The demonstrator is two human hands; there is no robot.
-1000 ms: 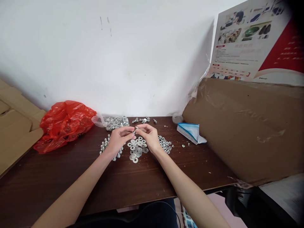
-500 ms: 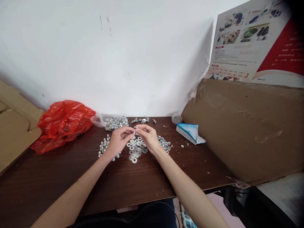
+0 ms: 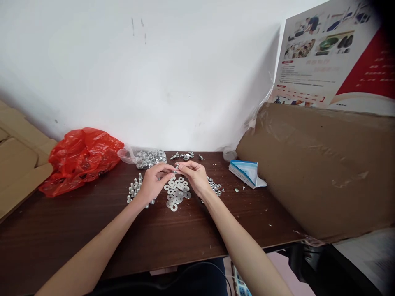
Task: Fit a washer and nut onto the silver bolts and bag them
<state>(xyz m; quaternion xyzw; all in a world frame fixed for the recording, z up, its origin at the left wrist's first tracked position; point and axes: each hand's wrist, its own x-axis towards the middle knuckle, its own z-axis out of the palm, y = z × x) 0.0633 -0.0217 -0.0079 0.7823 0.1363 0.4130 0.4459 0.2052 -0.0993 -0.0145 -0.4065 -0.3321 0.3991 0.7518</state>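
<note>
Above a pile of flat washers [image 3: 177, 193], my two hands meet at the fingertips around a small silver bolt [image 3: 176, 167]. My left hand [image 3: 154, 181] is closed, pinching the bolt at its lower end. The thumb and fingers of my right hand [image 3: 195, 176] close on its upper end; whether a nut sits there is too small to tell. Several loose bolts [image 3: 135, 189] stand left of the washers, partly hidden by my left hand. To the right, several hex nuts [image 3: 215, 186] lie partly behind my right wrist.
At the wall are a clear plastic tub of metal parts [image 3: 151, 158], a few assembled bolts [image 3: 186, 156] and a small round clear container [image 3: 229, 154]. A red plastic bag [image 3: 84, 160] lies left. A blue-white packet [image 3: 245, 172] and a large cardboard sheet [image 3: 321, 164] are right.
My fingertips have shifted slightly around the bolt, which now shows more upright between them. My right wrist has moved a little, and the view has tilted slightly.
</note>
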